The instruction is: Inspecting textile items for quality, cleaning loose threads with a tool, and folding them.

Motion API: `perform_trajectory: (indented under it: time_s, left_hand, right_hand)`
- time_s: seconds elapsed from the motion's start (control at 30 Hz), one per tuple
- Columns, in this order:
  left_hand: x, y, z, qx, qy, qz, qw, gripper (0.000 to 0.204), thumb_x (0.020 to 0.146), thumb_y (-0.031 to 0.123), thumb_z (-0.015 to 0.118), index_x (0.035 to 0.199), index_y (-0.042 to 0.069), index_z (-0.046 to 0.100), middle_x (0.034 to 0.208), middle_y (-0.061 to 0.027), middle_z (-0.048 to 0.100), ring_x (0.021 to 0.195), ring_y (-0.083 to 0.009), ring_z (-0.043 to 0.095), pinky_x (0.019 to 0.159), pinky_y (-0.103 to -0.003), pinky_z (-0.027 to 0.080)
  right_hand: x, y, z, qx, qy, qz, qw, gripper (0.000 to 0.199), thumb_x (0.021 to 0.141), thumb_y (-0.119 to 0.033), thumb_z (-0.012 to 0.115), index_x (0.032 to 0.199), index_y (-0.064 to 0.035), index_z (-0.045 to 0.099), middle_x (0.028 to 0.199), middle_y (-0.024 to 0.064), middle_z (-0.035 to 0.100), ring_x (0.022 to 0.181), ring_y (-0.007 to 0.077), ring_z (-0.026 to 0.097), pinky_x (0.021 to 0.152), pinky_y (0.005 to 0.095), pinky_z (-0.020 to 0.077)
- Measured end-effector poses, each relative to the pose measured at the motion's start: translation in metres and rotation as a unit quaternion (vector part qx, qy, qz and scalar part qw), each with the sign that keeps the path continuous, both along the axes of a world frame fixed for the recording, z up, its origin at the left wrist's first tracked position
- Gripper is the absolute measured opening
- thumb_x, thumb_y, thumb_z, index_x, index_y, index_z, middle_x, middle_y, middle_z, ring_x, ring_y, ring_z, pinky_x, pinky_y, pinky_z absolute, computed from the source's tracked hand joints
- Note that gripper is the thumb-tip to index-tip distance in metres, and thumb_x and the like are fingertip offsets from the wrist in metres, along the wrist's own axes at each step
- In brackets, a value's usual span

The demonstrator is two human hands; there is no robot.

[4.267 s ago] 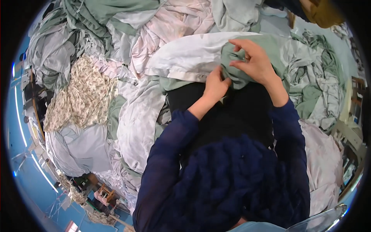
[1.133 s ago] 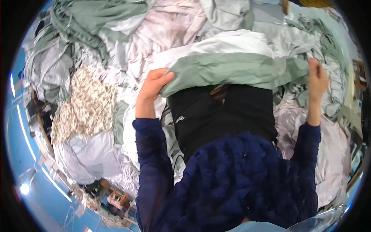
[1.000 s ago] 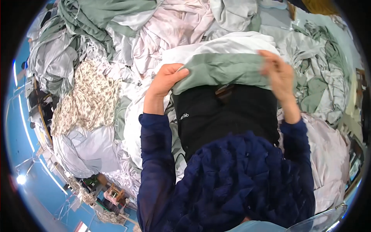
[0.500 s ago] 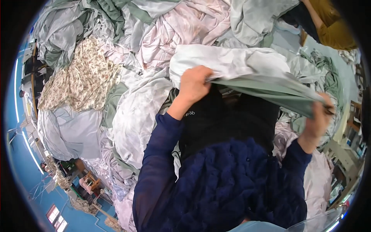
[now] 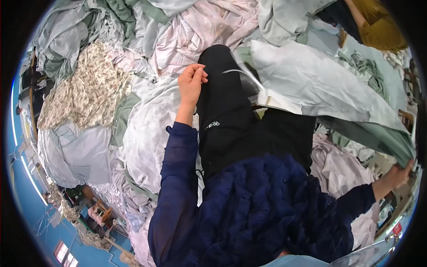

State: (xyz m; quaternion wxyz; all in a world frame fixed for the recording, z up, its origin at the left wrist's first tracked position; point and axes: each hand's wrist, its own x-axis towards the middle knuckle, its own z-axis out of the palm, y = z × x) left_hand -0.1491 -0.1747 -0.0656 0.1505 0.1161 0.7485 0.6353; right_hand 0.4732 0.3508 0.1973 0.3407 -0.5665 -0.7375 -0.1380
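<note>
A cloth, white on top (image 5: 320,75) with a grey-green underside, stretches across my lap and off to the right. Its gathered green end is in the grip of my right hand (image 5: 395,177), far out near the right rim. A loose white strip trails from the cloth's left end over my black trousers (image 5: 227,98). My left hand (image 5: 191,88) hovers beside my left knee, apart from the cloth, its fingers curled in with nothing visible in them.
Crumpled fabric lies heaped all around: a floral cloth (image 5: 86,89) and pale grey cloth (image 5: 78,155) at left, pink cloth (image 5: 207,29) ahead. A person in a mustard-coloured garment (image 5: 382,31) is at the far right. Furniture stands along the right rim.
The cloth has left my left hand, which moved slightly left and up. My right hand swung outward and down to the right, pulling the cloth with it and uncovering my left knee.
</note>
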Motion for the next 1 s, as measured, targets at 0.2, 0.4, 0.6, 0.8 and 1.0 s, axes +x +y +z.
perform_trajectory:
  time_s: [0.2, 0.4, 0.6, 0.8, 1.0]
  left_hand:
    - [0.009, 0.016, 0.029, -0.006, -0.068, -0.048, 0.996, 0.012, 0.093, 0.007, 0.058, 0.097, -0.001, 0.066, 0.072, -0.0035, 0.064, 0.059, -0.0074, 0.058, 0.056, -0.021, 0.047]
    - [0.009, 0.06, 0.035, -0.003, -0.068, -0.138, 0.988, 0.013, 0.09, 0.008, 0.059, 0.094, -0.002, 0.066, 0.072, -0.0056, 0.065, 0.06, -0.0096, 0.06, 0.056, -0.022, 0.048]
    - [0.025, 0.112, 0.014, -0.038, -0.083, -0.231, 0.969, 0.014, 0.086, 0.011, 0.061, 0.09, -0.002, 0.066, 0.07, -0.0065, 0.066, 0.057, -0.01, 0.062, 0.053, -0.025, 0.047]
    - [0.049, 0.129, 0.001, -0.244, 0.246, -0.341, 0.874, 0.049, 0.071, 0.014, 0.074, 0.119, 0.014, 0.062, 0.123, -0.0106, 0.059, 0.115, -0.0303, 0.054, 0.093, -0.042, 0.045]
    - [0.087, 0.167, 0.045, 0.061, 0.29, -0.481, 0.825, 0.046, 0.053, 0.002, 0.073, 0.097, 0.015, 0.066, 0.101, -0.0026, 0.063, 0.103, -0.0279, 0.058, 0.09, -0.041, 0.043]
  right_hand:
    - [-0.013, 0.015, -0.115, -0.076, -0.178, -0.043, 0.98, 0.042, 0.089, -0.014, 0.066, 0.131, -0.0155, 0.06, 0.091, 0.0069, 0.067, 0.077, 0.0151, 0.063, 0.065, 0.0256, 0.0491]
    - [-0.253, -0.202, -0.147, -0.441, 0.053, 0.26, 0.857, 0.045, 0.085, -0.001, 0.069, 0.128, -0.0061, 0.059, 0.117, 0.0064, 0.065, 0.095, 0.0115, 0.064, 0.07, 0.0263, 0.0528]
    - [-0.356, -0.277, -0.168, -0.345, -0.246, 0.504, 0.753, 0.049, 0.069, -0.004, 0.075, 0.116, -0.0087, 0.061, 0.117, 0.0091, 0.061, 0.093, 0.0316, 0.064, 0.072, 0.0351, 0.0529]
    - [-0.357, -0.261, -0.144, -0.338, -0.045, 0.54, 0.77, 0.023, 0.071, 0.006, 0.063, 0.093, -0.0015, 0.065, 0.086, 0.0089, 0.064, 0.073, 0.0258, 0.063, 0.063, 0.0314, 0.0483]
    - [-0.307, -0.255, -0.04, -0.335, 0.133, 0.525, 0.771, 0.012, 0.073, 0.007, 0.059, 0.081, 0.0005, 0.065, 0.073, 0.0084, 0.063, 0.066, 0.0179, 0.058, 0.063, 0.0309, 0.0448]
